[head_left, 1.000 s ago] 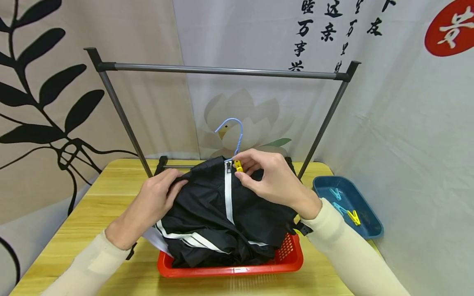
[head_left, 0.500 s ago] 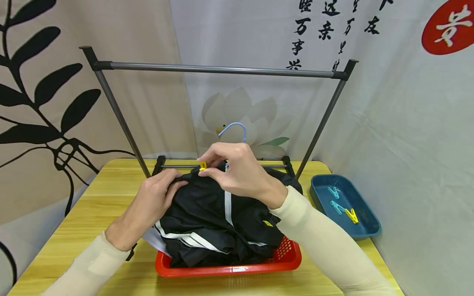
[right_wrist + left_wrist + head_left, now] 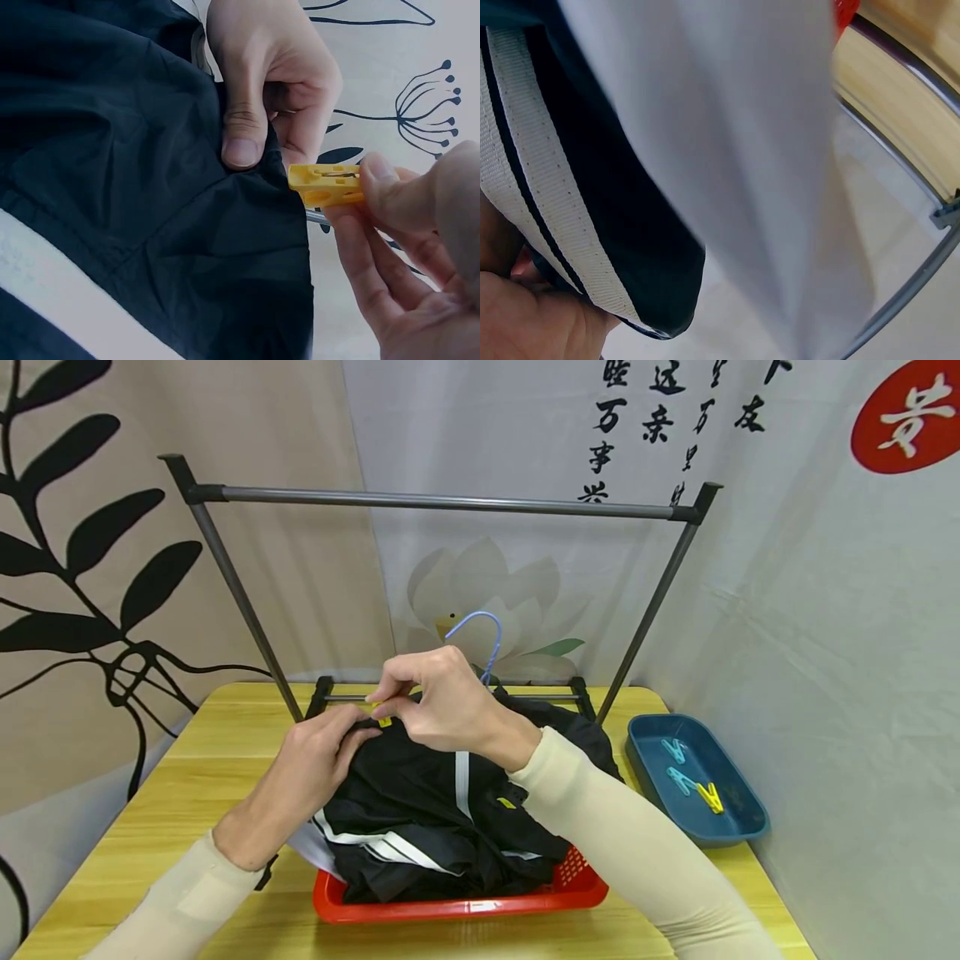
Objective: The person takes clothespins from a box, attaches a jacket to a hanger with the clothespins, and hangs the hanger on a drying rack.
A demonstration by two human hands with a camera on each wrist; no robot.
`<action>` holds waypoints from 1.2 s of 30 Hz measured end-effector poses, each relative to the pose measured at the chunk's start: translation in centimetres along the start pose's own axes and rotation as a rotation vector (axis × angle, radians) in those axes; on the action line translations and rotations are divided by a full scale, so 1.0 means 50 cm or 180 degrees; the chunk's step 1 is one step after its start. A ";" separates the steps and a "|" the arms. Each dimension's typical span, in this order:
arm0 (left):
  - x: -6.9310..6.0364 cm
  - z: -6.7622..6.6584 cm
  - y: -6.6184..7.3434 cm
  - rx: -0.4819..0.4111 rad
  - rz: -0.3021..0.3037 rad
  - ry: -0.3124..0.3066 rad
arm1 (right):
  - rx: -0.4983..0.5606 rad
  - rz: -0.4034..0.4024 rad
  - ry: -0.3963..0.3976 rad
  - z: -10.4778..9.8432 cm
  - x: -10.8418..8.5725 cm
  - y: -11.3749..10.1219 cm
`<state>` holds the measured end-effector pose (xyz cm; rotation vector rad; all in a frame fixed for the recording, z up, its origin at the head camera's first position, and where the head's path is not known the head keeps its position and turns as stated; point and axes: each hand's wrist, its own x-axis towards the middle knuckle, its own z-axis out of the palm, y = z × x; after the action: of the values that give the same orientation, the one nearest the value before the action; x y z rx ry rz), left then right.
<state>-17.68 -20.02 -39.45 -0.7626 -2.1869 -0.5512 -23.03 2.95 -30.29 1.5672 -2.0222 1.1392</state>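
A black jacket (image 3: 420, 785) with white trim and a white zip strip is spread over the red basket, a lavender-blue hanger (image 3: 497, 635) rising from its collar. My left hand (image 3: 318, 756) holds the jacket's upper left edge; in the right wrist view its thumb (image 3: 244, 150) presses on the black cloth. Close beside it, my right hand (image 3: 450, 702) pinches a yellow clothespin (image 3: 326, 185) between thumb and fingers. The clothespin's tip meets the edge of the cloth; whether it bites the fabric I cannot tell. Blurred pale cloth (image 3: 720, 150) hangs near my left hand in the left wrist view.
The red basket (image 3: 465, 910) stands at the front of the wooden table (image 3: 247, 735). Behind the jacket rises a grey rack with a horizontal bar (image 3: 442, 502). A blue tray (image 3: 731, 837) with light blue clothespins (image 3: 681, 781) and a yellow one (image 3: 710, 797) sits on the right.
My right hand has moved left with the yellow clothespin, from beside the zip to the edge by my left hand. The hanger hook has shifted slightly right. My left hand keeps its hold.
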 end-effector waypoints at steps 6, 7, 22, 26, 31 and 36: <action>0.005 0.001 0.004 0.0030 0.0035 -0.0001 | -0.0166 -0.0013 -0.0080 0.011 0.002 0.005; 0.004 0.000 0.004 0.0023 0.0038 0.0004 | -0.0189 -0.0012 -0.0113 0.015 0.002 0.005; -0.004 -0.001 0.003 0.0021 0.0108 0.0048 | -0.0658 0.0142 -0.0456 0.033 -0.013 0.001; -0.005 0.001 0.002 0.0035 0.0131 0.0057 | -0.0837 0.0265 -0.0589 0.034 -0.023 -0.006; -0.006 0.002 0.002 0.0088 0.0148 0.0071 | -0.1108 0.0258 -0.0561 0.033 -0.039 -0.017; -0.007 0.003 0.002 0.0098 0.0141 0.0023 | -0.1328 0.0130 -0.0415 0.032 -0.058 -0.026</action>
<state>-17.50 -19.98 -39.81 -0.7895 -2.1616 -0.4962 -20.52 3.51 -32.78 1.4193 -2.2052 0.5840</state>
